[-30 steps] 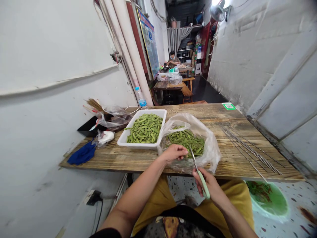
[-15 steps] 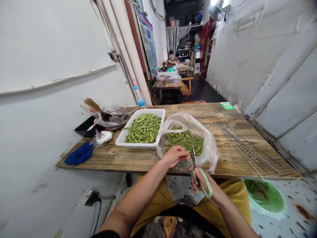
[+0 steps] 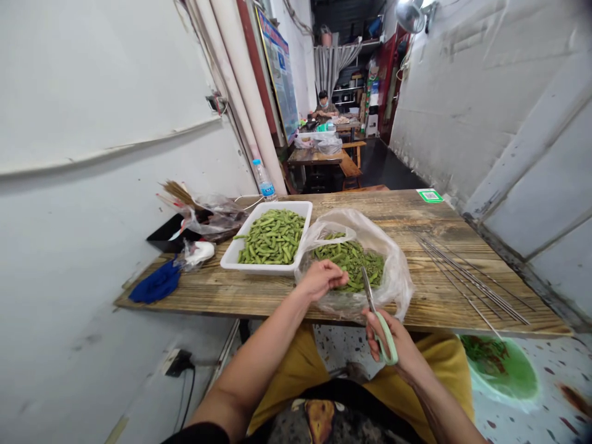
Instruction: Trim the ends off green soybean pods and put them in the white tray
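A clear plastic bag (image 3: 393, 271) of green bean pods (image 3: 354, 259) sits at the near edge of a wooden table (image 3: 430, 296). My left hand (image 3: 321, 277) is at the bag's near lip with its fingers curled together; what they pinch is too small to make out. My right hand (image 3: 391, 342) grips pale green scissors (image 3: 377, 320), blades pointing up toward the bag. Just left of the bag stands a white tray (image 3: 231, 259) filled with more green pods (image 3: 272, 237).
Thin metal skewers (image 3: 467, 277) lie on the table's right side. A blue cloth (image 3: 155, 283), crumpled bags and a black tray (image 3: 161, 234) sit at the left. A green basin (image 3: 502, 367) with scraps stands on the floor. A person sits at a far table (image 3: 324, 108).
The scissors went from shut to open half a second ago, then back to nearly shut now. My left hand stayed at the bag's lip and shifted slightly away from the blades.
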Demonstrator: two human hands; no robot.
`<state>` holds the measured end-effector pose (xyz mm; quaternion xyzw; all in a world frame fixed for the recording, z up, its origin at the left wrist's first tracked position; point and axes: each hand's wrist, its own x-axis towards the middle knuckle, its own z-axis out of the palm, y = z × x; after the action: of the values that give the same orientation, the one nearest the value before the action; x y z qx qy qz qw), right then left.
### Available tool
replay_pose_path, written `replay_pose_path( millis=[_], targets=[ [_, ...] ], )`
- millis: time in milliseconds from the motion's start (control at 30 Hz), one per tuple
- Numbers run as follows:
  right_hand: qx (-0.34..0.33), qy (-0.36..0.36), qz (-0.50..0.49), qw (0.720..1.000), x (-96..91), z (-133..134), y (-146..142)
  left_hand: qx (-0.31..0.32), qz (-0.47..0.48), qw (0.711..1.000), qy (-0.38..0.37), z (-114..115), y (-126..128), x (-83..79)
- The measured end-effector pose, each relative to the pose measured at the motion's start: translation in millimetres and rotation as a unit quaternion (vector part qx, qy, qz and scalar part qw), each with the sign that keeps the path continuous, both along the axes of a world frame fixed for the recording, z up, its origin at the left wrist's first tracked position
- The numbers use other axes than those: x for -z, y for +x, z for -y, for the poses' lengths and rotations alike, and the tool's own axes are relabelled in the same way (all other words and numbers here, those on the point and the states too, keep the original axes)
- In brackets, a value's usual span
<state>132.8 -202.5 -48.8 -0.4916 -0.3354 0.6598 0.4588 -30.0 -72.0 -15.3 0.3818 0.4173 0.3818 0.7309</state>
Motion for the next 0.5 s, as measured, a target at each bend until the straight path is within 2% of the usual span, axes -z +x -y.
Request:
replay_pose_path(
  millis=[67, 133, 200, 233, 300, 367, 400, 467, 500],
  targets=[
    [0.007, 0.005, -0.010, 1.000, 0.3, 1, 2, -0.051, -0.030, 0.997, 0.053, -12, -11, -5.9],
    [-0.003, 0.001, -0.011, 1.000, -0.2, 1, 3, -0.059, -0.120, 0.985, 0.109, -22, -20, -9.2],
    [-0.019, -0.007, -0.012, 1.000, -1.7, 1, 3, -0.037, -0.273, 0.944, 0.181, -27, -26, -9.9],
    [-0.028, -0.011, -0.012, 0.999, -3.1, 2, 4, -0.018, -0.362, 0.905, 0.223, -27, -27, -9.8],
    [-0.043, -0.013, -0.009, 0.999, -7.1, 4, 4, 0.038, -0.519, 0.801, 0.296, -24, -29, -10.4],
    [-0.047, -0.008, 0.004, 0.999, -11.6, 6, 4, 0.132, -0.631, 0.694, 0.322, -19, -30, -12.3],
    [-0.045, -0.004, 0.011, 0.999, -13.4, 8, 4, 0.181, -0.668, 0.650, 0.315, -17, -31, -13.4],
    [-0.039, 0.001, 0.021, 0.999, -15.1, 9, 5, 0.254, -0.712, 0.588, 0.287, -13, -31, -15.1],
    [-0.039, 0.000, 0.024, 0.999, -14.9, 10, 5, 0.271, -0.725, 0.571, 0.274, -12, -31, -15.3]
  ],
)
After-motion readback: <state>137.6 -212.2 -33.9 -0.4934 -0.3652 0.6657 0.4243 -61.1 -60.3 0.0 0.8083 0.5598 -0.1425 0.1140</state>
